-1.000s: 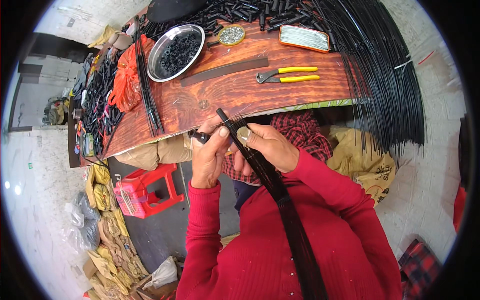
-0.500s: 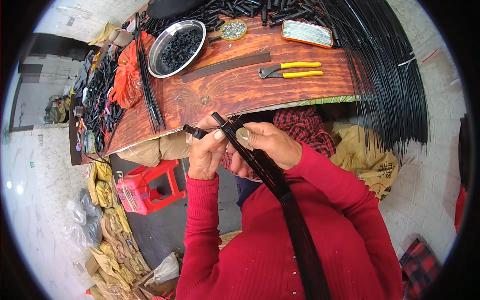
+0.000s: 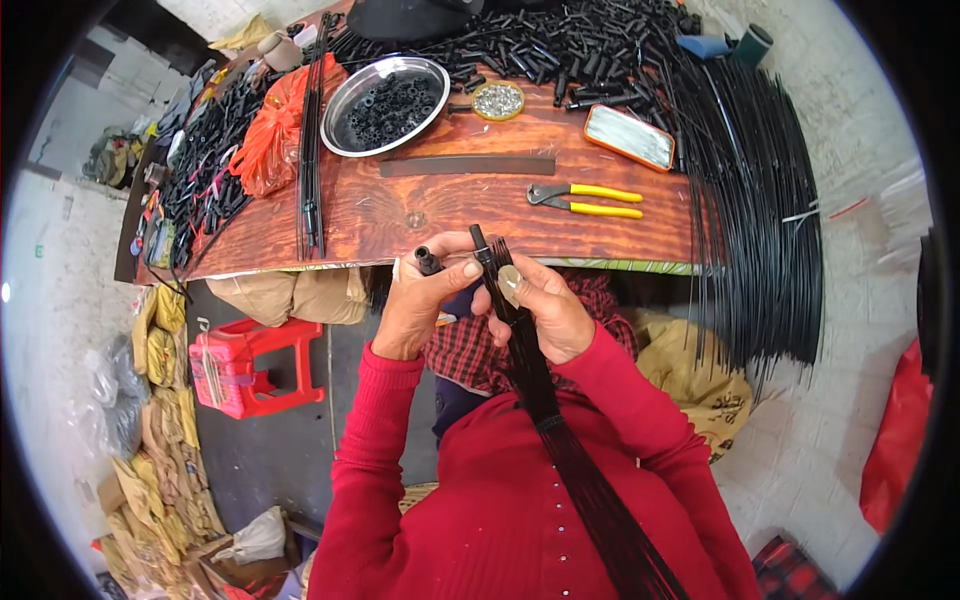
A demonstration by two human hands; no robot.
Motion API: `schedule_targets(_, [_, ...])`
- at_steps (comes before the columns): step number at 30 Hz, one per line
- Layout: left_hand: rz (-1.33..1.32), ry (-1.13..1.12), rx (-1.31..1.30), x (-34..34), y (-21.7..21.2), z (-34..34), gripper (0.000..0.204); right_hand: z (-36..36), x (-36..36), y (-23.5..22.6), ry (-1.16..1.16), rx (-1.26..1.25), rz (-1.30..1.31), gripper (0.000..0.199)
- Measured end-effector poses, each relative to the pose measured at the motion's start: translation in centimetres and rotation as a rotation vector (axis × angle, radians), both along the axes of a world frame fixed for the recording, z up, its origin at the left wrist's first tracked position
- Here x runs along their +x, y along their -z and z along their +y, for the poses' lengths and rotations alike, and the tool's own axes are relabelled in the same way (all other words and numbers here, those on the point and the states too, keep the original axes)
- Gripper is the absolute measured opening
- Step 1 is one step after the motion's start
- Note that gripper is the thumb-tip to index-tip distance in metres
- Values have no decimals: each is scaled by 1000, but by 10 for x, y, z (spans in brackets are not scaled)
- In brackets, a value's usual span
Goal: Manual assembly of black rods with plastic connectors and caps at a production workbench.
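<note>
My left hand (image 3: 418, 305) is closed, its thumb and fingers pinching a short black tube (image 3: 481, 243) at the top of a bundle of thin black rods (image 3: 540, 400). A second black tube fitting (image 3: 428, 262) sticks up between the fingers of that hand. Closed around the rods just below the tip is my right hand (image 3: 558, 318). On its thumb sits a pale, greyish oval piece (image 3: 510, 284), perhaps a thumb guard. The bundle slants down across my red sweater and leaves the lower edge of the picture. Fingers hide part of its upper end.
On the wooden table (image 3: 350, 225) lie yellow-handled pincers (image 3: 585, 200), a flat dark strip (image 3: 467, 166), a metal bowl of black rings (image 3: 390, 105), a dish of small metal bits (image 3: 497, 100) and an orange-rimmed tray (image 3: 630, 138). Long black rods (image 3: 765, 230) overhang the right end. A red stool (image 3: 255, 370) stands at left.
The view has shifted, bringing more of the table's far side into sight. The tube and bundle top stand more upright, and the loose fitting in my left hand now points upward.
</note>
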State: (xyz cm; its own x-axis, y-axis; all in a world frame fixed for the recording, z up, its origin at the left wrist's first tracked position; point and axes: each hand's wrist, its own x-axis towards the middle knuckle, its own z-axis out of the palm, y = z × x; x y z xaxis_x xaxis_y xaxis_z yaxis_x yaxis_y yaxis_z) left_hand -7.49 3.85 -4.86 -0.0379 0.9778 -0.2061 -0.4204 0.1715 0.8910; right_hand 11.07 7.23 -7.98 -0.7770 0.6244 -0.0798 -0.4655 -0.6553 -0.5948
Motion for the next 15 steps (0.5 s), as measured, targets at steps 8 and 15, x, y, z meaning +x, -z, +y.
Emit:
schedule_targets(8, [162,-46,152,-7,3,1,21,-4,4,-4,-6,15,-39,48])
schedule_targets(15, [-271,47,116,-35,11,8,28,-6,-4,-8,-42,20,-22,48])
